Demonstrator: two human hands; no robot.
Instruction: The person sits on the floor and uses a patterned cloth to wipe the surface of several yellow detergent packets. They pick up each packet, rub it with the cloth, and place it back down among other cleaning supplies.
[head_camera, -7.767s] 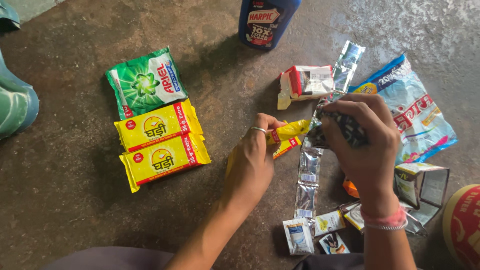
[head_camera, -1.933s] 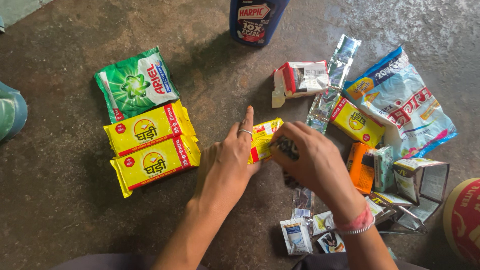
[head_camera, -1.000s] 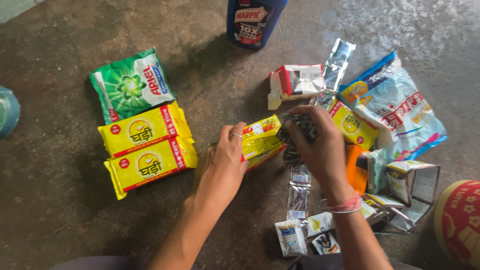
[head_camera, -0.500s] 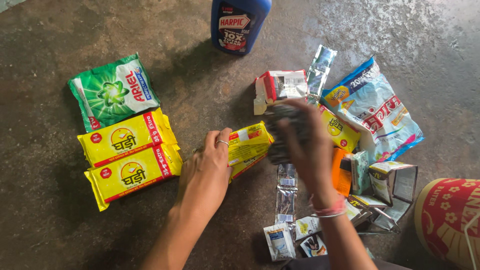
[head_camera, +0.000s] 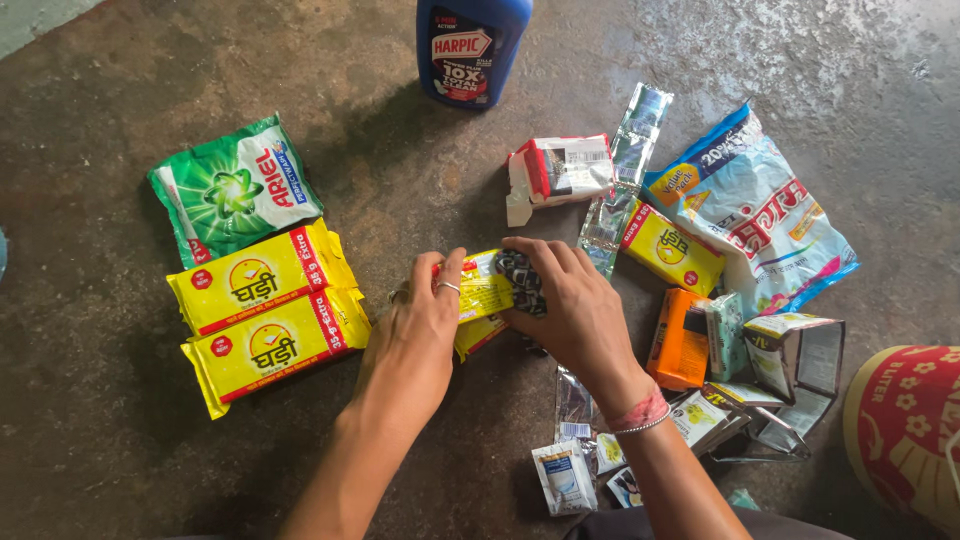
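Note:
My left hand (head_camera: 412, 340) grips a small stack of yellow and red packets (head_camera: 480, 290) lying on the floor, fingers curled over their left end. My right hand (head_camera: 570, 305) presses a folded dark patterned sachet strip (head_camera: 520, 280) against the right end of that stack. The strip's silver tail (head_camera: 572, 400) trails down under my right wrist. Both hands meet over the stack in the middle of the view.
Left of my hands lie a green pouch (head_camera: 235, 190) and two yellow bars (head_camera: 265, 312). A blue bottle (head_camera: 470, 45) stands at the top. Right: white-red wrapper (head_camera: 555, 168), yellow packet (head_camera: 672, 250), large blue-white bag (head_camera: 765, 215), orange box (head_camera: 678, 340), red tin (head_camera: 905, 430).
My right hand has come down and left from beside the white-red wrapper, bringing the dark strip against the yellow stack. My left hand has kept hold of the stack.

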